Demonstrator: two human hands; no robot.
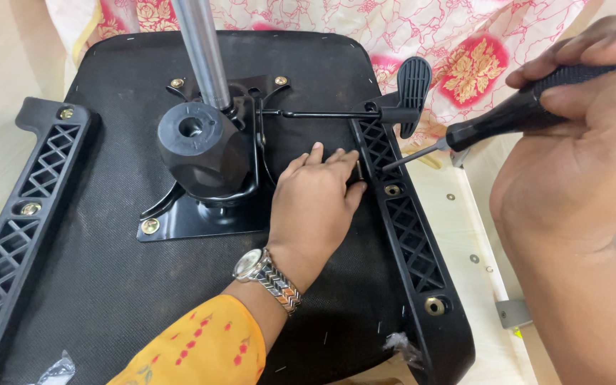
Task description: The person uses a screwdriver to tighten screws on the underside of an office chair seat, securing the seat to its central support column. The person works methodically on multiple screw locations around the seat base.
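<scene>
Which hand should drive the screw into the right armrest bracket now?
Probably the right hand: it grips the screwdriver, whose tip already points at the bracket near the fingers. The left hand lies flat on the seat, fingertips at the screw, seemingly steadying it.

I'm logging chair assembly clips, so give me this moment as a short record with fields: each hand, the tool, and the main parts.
Left hand: left hand lies flat on the upturned black seat base, fingers steadying a small bolt at the right armrest bracket
Right hand: right hand grips a black-handled screwdriver, tip aimed at that bolt
Centre: metal mechanism plate with gas-lift cylinder and lever paddle
Left side: left armrest bracket, bolted
Wrist: metal watch
</scene>
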